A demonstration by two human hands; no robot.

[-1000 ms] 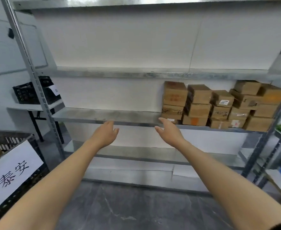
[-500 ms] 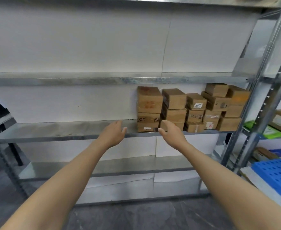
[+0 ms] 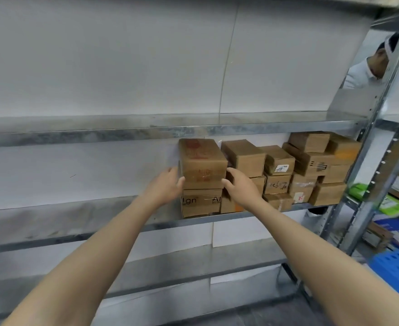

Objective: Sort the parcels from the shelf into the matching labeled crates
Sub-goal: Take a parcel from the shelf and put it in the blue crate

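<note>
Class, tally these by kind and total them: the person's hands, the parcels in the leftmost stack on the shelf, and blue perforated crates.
Hands: 2 (left hand, right hand)
Parcels in leftmost stack: 2 (top parcel, bottom parcel)
Blue perforated crate: 1
Total: 5

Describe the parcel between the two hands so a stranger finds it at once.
On the metal shelf, cardboard boxes are piled at the right end of one board. The parcel is the top box of the leftmost pile, resting on a box with black letters. Only it has faded red print, with the left hand and right hand at its sides.
</note>
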